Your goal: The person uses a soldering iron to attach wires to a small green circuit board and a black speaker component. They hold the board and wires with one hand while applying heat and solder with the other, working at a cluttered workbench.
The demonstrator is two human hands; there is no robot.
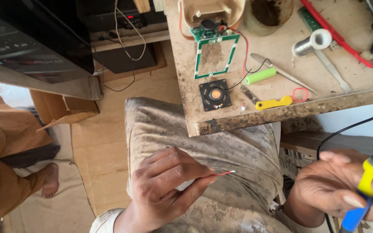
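Pinching red wire (224, 173), left hand (165, 187), right hand (342, 187) gripping soldering iron (370, 181)

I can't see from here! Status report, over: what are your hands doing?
Left hand pinching thin red wire, bare tip out. Right hand gripping yellow-and-blue soldering iron. Gap between the two, nothing in it. Over.

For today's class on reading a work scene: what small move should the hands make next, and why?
Probably bring the right hand and its soldering iron across to the bare end of the red wire pinched in the left hand. The wire tip sticks out free over the lap, and the iron sits apart from it.
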